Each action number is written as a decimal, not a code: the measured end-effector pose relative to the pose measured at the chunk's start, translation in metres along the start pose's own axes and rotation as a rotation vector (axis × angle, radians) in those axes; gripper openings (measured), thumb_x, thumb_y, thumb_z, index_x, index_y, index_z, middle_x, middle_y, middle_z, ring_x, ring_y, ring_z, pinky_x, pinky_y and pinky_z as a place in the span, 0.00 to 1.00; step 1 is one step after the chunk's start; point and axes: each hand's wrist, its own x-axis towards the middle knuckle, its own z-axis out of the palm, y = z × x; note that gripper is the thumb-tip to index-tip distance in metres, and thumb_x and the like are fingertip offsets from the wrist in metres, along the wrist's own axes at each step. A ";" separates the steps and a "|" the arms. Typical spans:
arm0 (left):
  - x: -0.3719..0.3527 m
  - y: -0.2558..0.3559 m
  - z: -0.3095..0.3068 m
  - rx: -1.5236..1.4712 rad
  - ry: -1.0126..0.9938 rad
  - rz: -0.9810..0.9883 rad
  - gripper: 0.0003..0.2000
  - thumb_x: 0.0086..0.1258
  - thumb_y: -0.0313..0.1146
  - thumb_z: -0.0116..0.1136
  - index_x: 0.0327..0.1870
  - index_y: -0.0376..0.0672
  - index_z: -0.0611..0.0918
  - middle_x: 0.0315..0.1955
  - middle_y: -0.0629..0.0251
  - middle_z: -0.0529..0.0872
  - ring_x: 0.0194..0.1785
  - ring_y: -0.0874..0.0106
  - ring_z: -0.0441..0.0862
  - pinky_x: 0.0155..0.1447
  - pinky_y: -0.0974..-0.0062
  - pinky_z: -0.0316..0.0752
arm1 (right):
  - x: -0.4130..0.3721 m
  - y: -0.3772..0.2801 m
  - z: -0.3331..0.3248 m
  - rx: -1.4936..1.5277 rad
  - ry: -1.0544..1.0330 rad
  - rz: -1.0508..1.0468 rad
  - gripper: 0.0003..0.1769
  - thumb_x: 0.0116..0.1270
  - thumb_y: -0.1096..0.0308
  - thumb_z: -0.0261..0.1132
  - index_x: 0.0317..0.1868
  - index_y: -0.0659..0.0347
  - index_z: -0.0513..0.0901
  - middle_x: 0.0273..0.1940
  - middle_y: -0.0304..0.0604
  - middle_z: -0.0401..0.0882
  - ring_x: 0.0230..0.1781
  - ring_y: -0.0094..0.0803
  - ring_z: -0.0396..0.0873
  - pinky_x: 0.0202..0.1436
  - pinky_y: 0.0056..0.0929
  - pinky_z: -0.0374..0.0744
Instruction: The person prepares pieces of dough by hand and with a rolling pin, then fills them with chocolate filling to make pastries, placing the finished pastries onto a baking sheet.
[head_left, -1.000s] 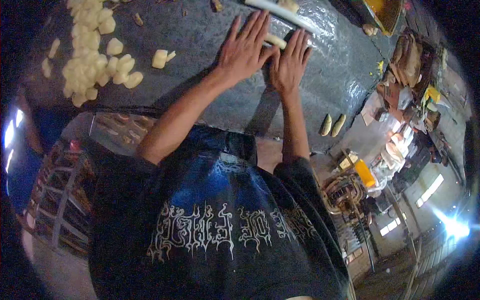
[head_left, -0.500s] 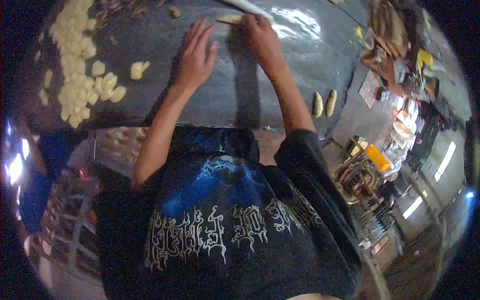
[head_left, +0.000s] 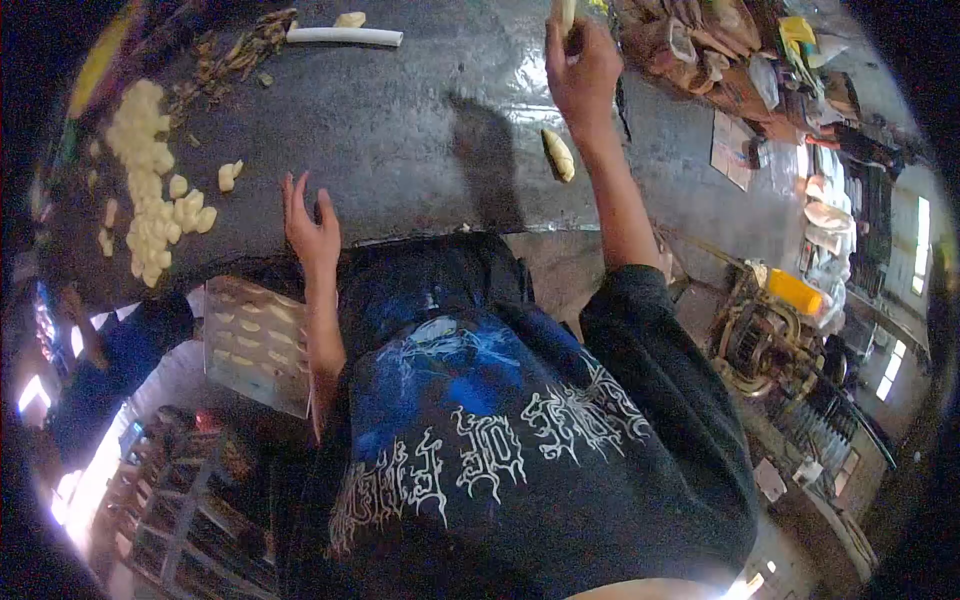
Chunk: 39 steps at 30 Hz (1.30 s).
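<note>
My right hand (head_left: 585,75) is at the far right side of the table, fingers closed around a pale dough roll (head_left: 568,14) that juts out past the fingertips. Just left of my right forearm lies a shaped dough roll (head_left: 558,155), plump and ridged. Over the table's front edge hovers my left hand (head_left: 312,228), its fingers apart and nothing in them. Small dough pieces (head_left: 150,190) form a heap on the left, with a stray dough piece (head_left: 229,176) close by. A white tube (head_left: 345,37) rests at the back of the dark table (head_left: 400,130).
Brown dry scraps (head_left: 240,50) lie at the back left. Below the table edge, a tray (head_left: 255,345) carries rows of pale pieces beside a metal rack (head_left: 170,500). To the right are a yellow container (head_left: 795,291), machinery and piled bags. Someone in blue is at the lower left.
My right hand has lifted the dough roll off the work surface and carried it right. My left hand has drawn back toward the front edge and left. The whole view has shifted.
</note>
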 end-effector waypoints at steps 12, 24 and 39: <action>0.024 -0.023 -0.010 -0.009 0.151 -0.045 0.16 0.73 0.30 0.60 0.61 0.41 0.81 0.69 0.47 0.76 0.73 0.49 0.71 0.75 0.58 0.66 | -0.065 0.037 -0.013 -0.304 -0.014 -0.002 0.25 0.75 0.56 0.65 0.61 0.68 0.79 0.49 0.61 0.81 0.44 0.51 0.82 0.46 0.41 0.81; 0.146 -0.093 -0.087 -0.112 0.154 -0.203 0.12 0.71 0.26 0.63 0.54 0.40 0.85 0.54 0.57 0.86 0.59 0.59 0.84 0.59 0.66 0.79 | 0.078 -0.103 0.252 0.115 -0.636 -0.287 0.29 0.65 0.77 0.68 0.67 0.52 0.80 0.58 0.56 0.82 0.60 0.55 0.80 0.63 0.44 0.79; 0.168 -0.102 -0.126 -0.128 -0.046 -0.309 0.29 0.58 0.31 0.76 0.62 0.42 0.79 0.56 0.54 0.81 0.55 0.55 0.83 0.58 0.61 0.79 | 0.057 -0.048 0.182 -0.016 -0.565 -0.039 0.16 0.78 0.63 0.59 0.55 0.65 0.82 0.55 0.49 0.83 0.59 0.37 0.80 0.67 0.35 0.77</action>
